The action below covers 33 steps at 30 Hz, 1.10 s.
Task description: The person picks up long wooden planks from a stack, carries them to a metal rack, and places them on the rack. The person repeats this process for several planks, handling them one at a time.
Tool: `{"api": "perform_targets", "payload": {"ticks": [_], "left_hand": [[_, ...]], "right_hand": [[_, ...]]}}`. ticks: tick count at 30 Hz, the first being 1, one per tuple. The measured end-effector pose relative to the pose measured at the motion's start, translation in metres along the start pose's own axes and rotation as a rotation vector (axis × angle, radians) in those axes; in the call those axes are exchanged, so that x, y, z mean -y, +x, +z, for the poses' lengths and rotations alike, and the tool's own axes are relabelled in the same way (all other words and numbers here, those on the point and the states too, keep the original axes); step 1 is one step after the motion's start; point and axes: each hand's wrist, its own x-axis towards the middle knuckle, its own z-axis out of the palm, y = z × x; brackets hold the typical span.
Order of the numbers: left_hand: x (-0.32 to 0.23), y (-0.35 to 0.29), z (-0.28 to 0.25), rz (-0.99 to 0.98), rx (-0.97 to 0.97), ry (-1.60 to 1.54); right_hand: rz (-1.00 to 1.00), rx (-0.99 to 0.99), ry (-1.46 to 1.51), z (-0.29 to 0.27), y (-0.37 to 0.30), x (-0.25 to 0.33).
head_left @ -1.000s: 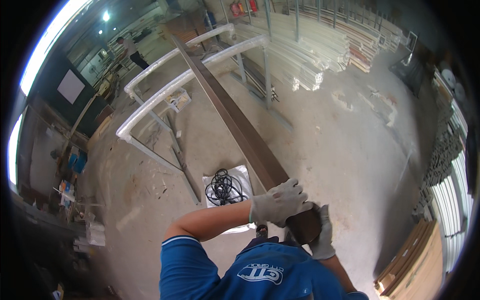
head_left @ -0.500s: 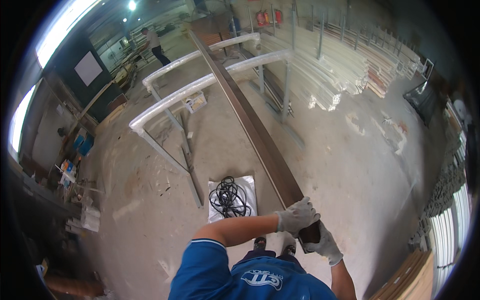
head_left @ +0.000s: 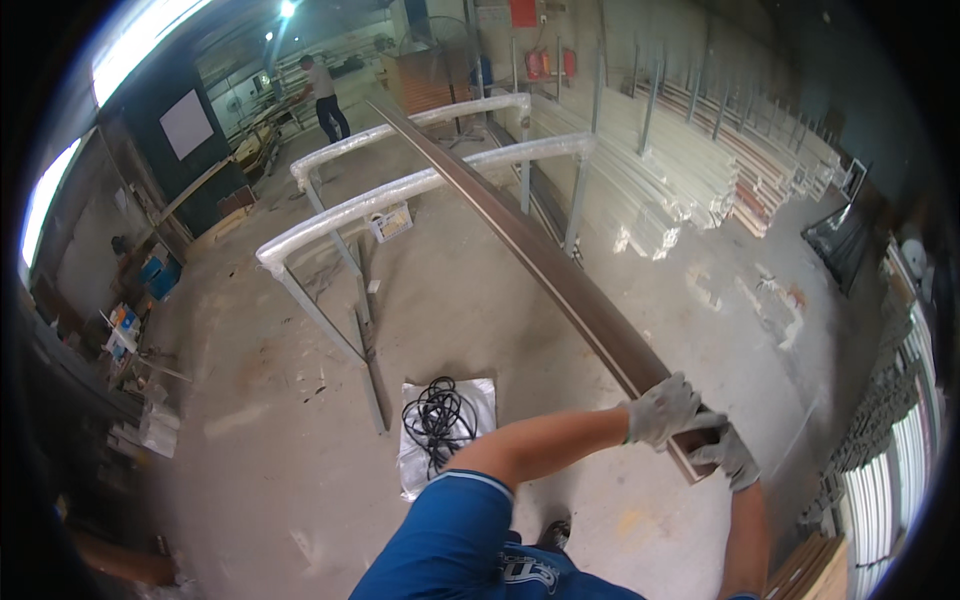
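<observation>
A long, dark brown profile (head_left: 560, 275) with a pale edge runs from near my right side away to the far left. It lies across two metal trestles (head_left: 420, 182), whose top bars are wrapped in clear plastic. Near its closest end, my left hand (head_left: 664, 408) in a grey work glove is closed over the profile. My right hand (head_left: 729, 456), gloved alike, grips the very end, with its fingers curled on the edge.
Black cable (head_left: 440, 418) lies coiled on a white sheet (head_left: 415, 478) on the floor. Stacked pale profiles (head_left: 655, 205) fill the far right between upright posts. Fire extinguishers (head_left: 550, 64) hang at the back wall. Another person (head_left: 325, 95) stands far left. Bundled profiles (head_left: 880, 500) lie at right.
Both hands have carried the near end of the profile to the right, so it lies more slantwise over the trestles. My view has shifted too. Both hands keep hold.
</observation>
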Motion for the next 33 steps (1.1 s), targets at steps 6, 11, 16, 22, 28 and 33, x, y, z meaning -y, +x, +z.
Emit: {"api": "perform_targets", "payload": {"ticks": [6,11,16,22,28,33], "left_hand": [[0.005,-0.079,-0.038,0.056,0.063,-0.040],[0.026,-0.166,-0.086,-0.063,0.084,0.037],[0.035,-0.257,-0.130,-0.287,0.114,0.166],[0.027,-0.321,-0.115,-0.328,0.104,0.321],[0.018,-0.310,-0.139,-0.474,0.383,0.162],[0.046,-0.219,-0.163,-0.405,0.628,-0.026]], "right_hand": [[-0.106,0.139,0.087,0.083,0.005,0.043],[-0.242,0.203,0.219,0.173,0.048,0.070],[-0.290,0.252,0.436,0.269,0.080,0.095],[-0.378,0.052,0.111,0.336,0.090,0.083],[-0.298,0.430,0.386,0.309,0.088,0.046],[-0.264,0.134,-0.255,0.204,0.066,-0.051]]}}
